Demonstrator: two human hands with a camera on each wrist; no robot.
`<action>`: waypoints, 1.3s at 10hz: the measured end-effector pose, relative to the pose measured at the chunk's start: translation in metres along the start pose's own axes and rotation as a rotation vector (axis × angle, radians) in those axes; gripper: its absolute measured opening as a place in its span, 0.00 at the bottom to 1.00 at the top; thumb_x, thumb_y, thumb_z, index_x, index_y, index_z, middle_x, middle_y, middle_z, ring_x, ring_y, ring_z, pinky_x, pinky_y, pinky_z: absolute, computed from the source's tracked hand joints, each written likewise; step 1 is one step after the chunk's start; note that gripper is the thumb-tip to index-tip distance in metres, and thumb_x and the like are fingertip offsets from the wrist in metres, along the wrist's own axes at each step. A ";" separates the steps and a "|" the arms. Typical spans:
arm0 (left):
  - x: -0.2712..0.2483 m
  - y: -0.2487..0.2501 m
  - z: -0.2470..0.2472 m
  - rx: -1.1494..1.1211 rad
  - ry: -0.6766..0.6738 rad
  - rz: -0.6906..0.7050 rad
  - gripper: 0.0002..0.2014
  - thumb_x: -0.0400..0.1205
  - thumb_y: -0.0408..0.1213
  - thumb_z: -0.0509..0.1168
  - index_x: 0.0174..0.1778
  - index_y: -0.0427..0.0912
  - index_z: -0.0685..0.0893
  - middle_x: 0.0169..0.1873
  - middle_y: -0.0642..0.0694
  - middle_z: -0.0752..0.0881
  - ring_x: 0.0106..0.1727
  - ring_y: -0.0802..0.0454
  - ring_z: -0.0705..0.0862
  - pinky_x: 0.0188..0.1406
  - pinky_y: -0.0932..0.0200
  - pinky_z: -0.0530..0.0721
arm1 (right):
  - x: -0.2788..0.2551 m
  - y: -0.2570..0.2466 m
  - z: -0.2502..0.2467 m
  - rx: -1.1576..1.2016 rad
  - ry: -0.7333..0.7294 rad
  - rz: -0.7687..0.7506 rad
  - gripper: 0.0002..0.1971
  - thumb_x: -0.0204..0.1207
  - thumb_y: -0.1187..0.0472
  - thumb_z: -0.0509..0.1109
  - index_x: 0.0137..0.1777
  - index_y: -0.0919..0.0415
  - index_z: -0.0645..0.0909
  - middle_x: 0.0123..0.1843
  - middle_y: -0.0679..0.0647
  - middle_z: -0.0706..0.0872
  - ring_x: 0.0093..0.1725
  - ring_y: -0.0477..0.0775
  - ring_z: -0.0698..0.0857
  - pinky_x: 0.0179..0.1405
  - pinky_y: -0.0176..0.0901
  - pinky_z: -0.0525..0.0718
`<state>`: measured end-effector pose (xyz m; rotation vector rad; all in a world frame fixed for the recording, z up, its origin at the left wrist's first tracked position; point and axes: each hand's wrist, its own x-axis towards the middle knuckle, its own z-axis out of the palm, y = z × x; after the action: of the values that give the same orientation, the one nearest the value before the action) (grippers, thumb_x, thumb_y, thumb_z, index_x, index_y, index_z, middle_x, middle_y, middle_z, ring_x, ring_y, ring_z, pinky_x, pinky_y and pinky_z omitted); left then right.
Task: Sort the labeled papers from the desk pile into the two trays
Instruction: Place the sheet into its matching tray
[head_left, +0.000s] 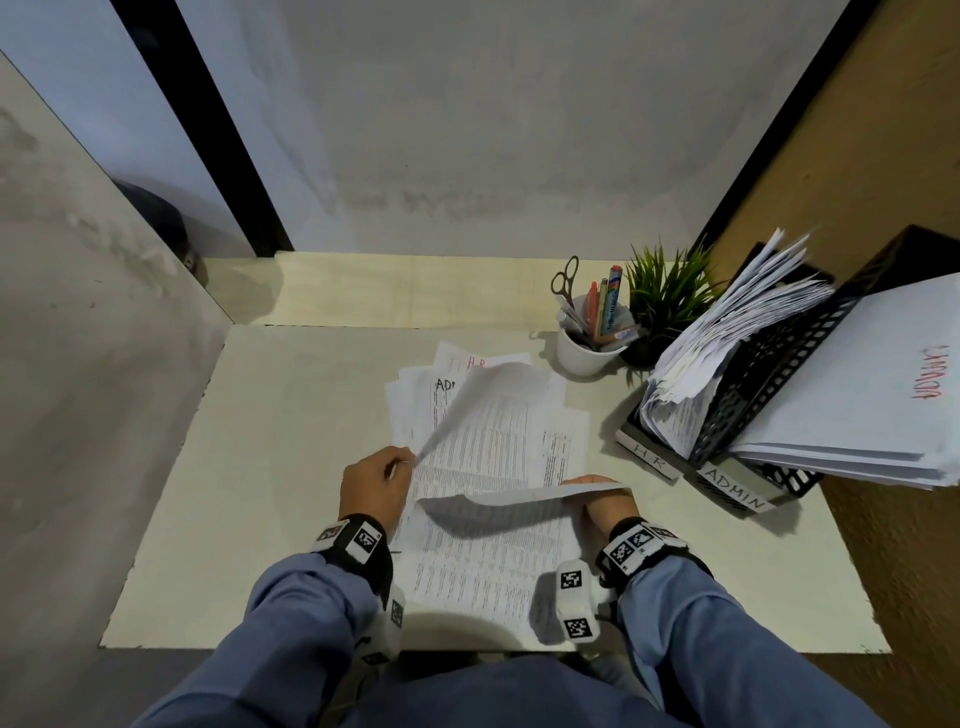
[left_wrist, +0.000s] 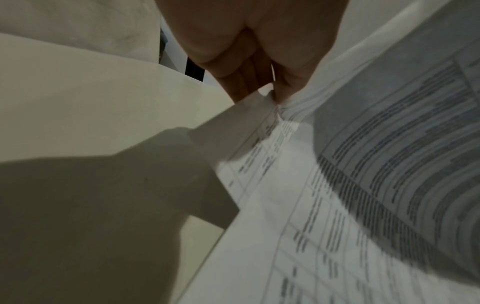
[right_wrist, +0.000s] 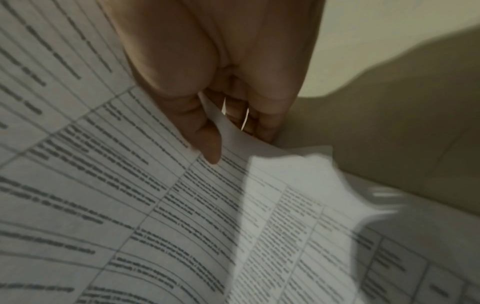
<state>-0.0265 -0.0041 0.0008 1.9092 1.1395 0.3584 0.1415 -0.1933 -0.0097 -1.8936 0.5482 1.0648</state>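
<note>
A pile of printed papers (head_left: 498, 431) lies mid-desk; far sheets show "HR" in red and "AD…" in black. My left hand (head_left: 408, 460) pinches the corner of a sheet (head_left: 467, 405) that curls up off the pile; thumb and fingers meet on it in the left wrist view (left_wrist: 272, 92). My right hand (head_left: 597, 493) grips a raised paper edge (head_left: 519, 496) with the thumb on the printed face (right_wrist: 213, 144). Whether both hold the same sheet I cannot tell. At the right stand two black mesh trays: HR (head_left: 652, 457) and ADMIN (head_left: 737, 491), both holding papers.
A white cup (head_left: 587, 353) with scissors and pens and a small potted plant (head_left: 665, 296) stand behind the pile, next to the trays. A wall panel runs along the desk's left side. Bare desk (head_left: 270, 467) lies left of the pile.
</note>
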 end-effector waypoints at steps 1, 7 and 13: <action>-0.003 0.001 0.002 -0.118 0.044 -0.047 0.11 0.79 0.27 0.62 0.39 0.43 0.89 0.37 0.52 0.88 0.42 0.51 0.85 0.38 0.67 0.77 | 0.041 0.020 -0.004 -0.628 0.317 -0.143 0.28 0.73 0.66 0.63 0.74 0.70 0.69 0.75 0.46 0.72 0.72 0.33 0.72 0.69 0.17 0.57; 0.001 0.050 0.007 -0.603 -0.318 -0.133 0.15 0.72 0.53 0.74 0.42 0.46 0.82 0.46 0.46 0.84 0.56 0.46 0.83 0.61 0.54 0.81 | -0.055 -0.038 -0.011 0.410 -0.105 -0.493 0.11 0.75 0.74 0.68 0.55 0.65 0.82 0.54 0.61 0.88 0.55 0.62 0.87 0.52 0.51 0.85; -0.007 0.071 0.004 -0.426 -0.064 -0.014 0.09 0.81 0.35 0.67 0.57 0.43 0.84 0.51 0.50 0.87 0.49 0.60 0.87 0.46 0.69 0.85 | -0.092 -0.039 -0.010 0.131 -0.027 -0.755 0.12 0.78 0.73 0.64 0.41 0.56 0.79 0.39 0.49 0.84 0.39 0.44 0.83 0.38 0.26 0.85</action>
<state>0.0133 -0.0267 0.0557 1.5270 0.9459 0.4866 0.1238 -0.1847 0.0885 -1.7365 -0.1254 0.5361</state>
